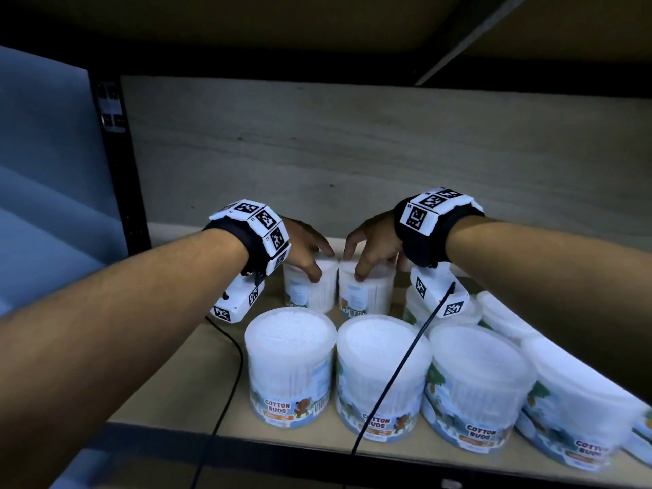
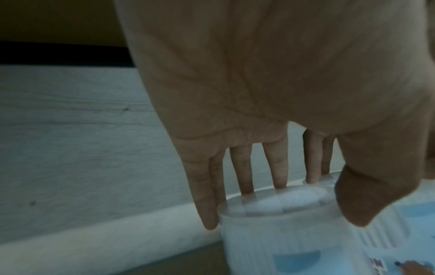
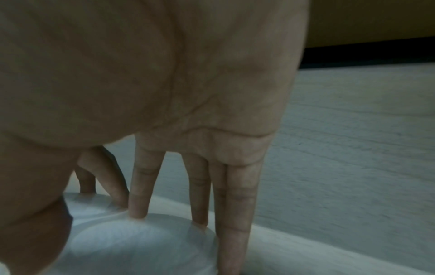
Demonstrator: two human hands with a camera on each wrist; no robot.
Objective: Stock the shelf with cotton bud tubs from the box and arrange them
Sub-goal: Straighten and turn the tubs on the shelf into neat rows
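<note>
My left hand [image 1: 306, 246] grips the lid rim of the back left tub [image 1: 310, 287], thumb on the near side and fingers over the far edge; in the left wrist view the fingertips [image 2: 280, 183] sit on the clear lid. My right hand [image 1: 374, 243] holds the back right tub [image 1: 366, 291] the same way, its fingers [image 3: 139, 210] spread across the top. The two tubs stand upright on the shelf [image 1: 176, 375], just beside each other, close to the back wall [image 1: 352, 142] and behind the front row.

I judge these tubs to be light: thin, clear plastic packed with cotton buds. The wall is probably stiff enough for a firm pinch but smooth, so it could slide out of a loose grip. The lid rim gives the best hold, thumb against fingers from above, and the flat base should let me push a tub along the board without tipping it, so long as I keep the push low or steady.

Counting what I can see: four tubs in the front row, the leftmost front tub [image 1: 290, 368] with its label facing out, then the two in my hands, and at least one more behind my right wrist. Further ones may sit at the right, but blur and my arm hide them. The box is not in view.
</note>
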